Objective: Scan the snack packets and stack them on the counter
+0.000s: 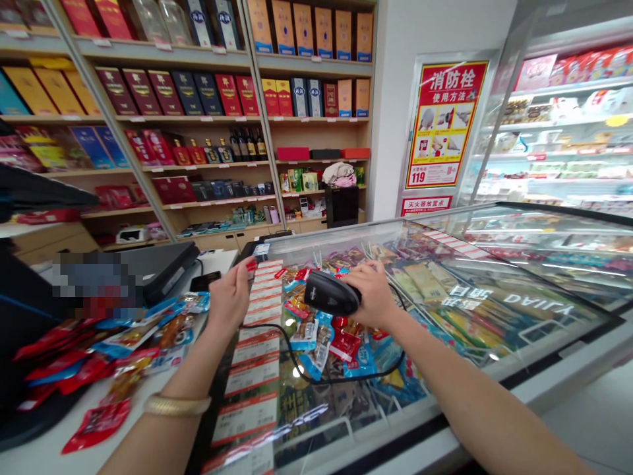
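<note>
The right hand [370, 293] is closed around a black scanner [330, 293], packets [319, 336] on the glass freezer top [306, 445] lying toward its six o'clock, while at its nine o'clock the left hand [230, 293] has curled fingers, whether pinched together or apart I cannot tell.

Snack packets [346, 338] lie on the freezer [494, 389], shelves [198, 119] behind.
</note>
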Tool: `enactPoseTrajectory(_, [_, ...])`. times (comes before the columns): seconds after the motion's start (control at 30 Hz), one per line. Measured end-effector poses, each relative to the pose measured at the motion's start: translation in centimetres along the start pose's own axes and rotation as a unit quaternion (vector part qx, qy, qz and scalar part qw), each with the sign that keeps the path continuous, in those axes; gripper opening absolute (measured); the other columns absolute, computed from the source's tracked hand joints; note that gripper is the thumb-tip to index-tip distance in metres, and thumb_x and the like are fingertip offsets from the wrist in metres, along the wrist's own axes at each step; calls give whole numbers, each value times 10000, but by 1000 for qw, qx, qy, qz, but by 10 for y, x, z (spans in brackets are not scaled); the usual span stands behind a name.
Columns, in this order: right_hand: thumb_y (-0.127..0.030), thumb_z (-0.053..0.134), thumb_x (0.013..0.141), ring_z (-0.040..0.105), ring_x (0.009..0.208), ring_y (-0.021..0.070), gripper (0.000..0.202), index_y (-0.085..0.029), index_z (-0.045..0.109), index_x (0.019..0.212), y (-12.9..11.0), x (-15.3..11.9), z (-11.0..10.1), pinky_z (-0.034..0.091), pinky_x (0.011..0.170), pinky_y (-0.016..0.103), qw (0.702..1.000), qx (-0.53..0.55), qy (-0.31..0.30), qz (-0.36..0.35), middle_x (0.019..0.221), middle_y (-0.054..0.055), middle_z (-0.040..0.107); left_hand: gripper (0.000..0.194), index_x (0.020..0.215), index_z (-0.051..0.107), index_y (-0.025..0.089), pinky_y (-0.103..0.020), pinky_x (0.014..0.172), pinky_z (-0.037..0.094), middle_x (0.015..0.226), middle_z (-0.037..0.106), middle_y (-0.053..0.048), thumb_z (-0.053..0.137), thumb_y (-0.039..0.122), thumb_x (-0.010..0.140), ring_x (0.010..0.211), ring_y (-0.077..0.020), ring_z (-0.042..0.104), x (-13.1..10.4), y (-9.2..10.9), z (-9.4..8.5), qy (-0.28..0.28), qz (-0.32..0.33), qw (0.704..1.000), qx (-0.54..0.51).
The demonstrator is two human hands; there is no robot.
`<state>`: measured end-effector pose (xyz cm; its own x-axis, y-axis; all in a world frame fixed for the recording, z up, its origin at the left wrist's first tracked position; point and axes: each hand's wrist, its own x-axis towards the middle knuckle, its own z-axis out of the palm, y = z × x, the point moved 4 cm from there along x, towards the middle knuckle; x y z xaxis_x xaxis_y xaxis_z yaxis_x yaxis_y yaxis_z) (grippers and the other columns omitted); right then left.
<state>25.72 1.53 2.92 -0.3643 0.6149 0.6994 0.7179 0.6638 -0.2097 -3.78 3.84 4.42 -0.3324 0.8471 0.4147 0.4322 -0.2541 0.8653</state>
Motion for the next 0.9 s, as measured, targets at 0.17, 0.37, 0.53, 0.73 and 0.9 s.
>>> enactPoseTrajectory(0.17, [-390, 690, 658, 555, 910, 199, 305, -233, 707, 919, 0, 1, -2, 238, 973, 417, 1000, 5, 9, 4, 877, 25, 736, 415, 1037, 743, 156, -649, 973, 357, 1015, 707, -265, 435, 382, 875, 1097, -452, 599, 43, -39, -30, -28, 101, 883, 458])
enactPoseTrajectory(0.37, [-362, 689, 658, 555, 867, 177, 269, -240, 706, 897, -4, 1, -3, 238, 964, 398, 1000, 11, 23, -2, 838, 3, 726, 469, 952, 745, 208, -634, 914, 386, 964, 714, -276, 601, 602, 744, 1089, -506, 593, 62, -73, -49, -110, 46, 836, 535])
enactPoseTrajectory(0.53, [-373, 686, 661, 565, 885, 186, 284, -232, 701, 907, 1, 1, -4, 240, 951, 403, 999, 2, 45, 1, 825, 13, 725, 500, 1122, 712, 210, -637, 974, 369, 1166, 689, -219, 513, 571, 838, 1199, -480, 533, 47, -52, -57, -24, 85, 834, 545])
enactPoseTrajectory(0.73, [-388, 677, 686, 562, 895, 195, 258, -216, 692, 877, 8, 3, -5, 238, 943, 411, 998, -17, 54, 23, 832, 26, 727, 532, 1240, 671, 167, -461, 1019, 444, 1270, 659, -188, 441, 490, 884, 1162, -340, 607, 7, -16, 6, -117, 117, 911, 379])
enactPoseTrajectory(0.9, [-385, 675, 693, 567, 903, 195, 265, -220, 698, 898, 11, 2, -1, 243, 941, 400, 998, -21, 57, 20, 853, 22, 732, 517, 1093, 721, 160, -371, 829, 499, 971, 743, -144, 630, 559, 776, 961, -316, 691, -30, -10, 66, -201, 15, 935, 291])
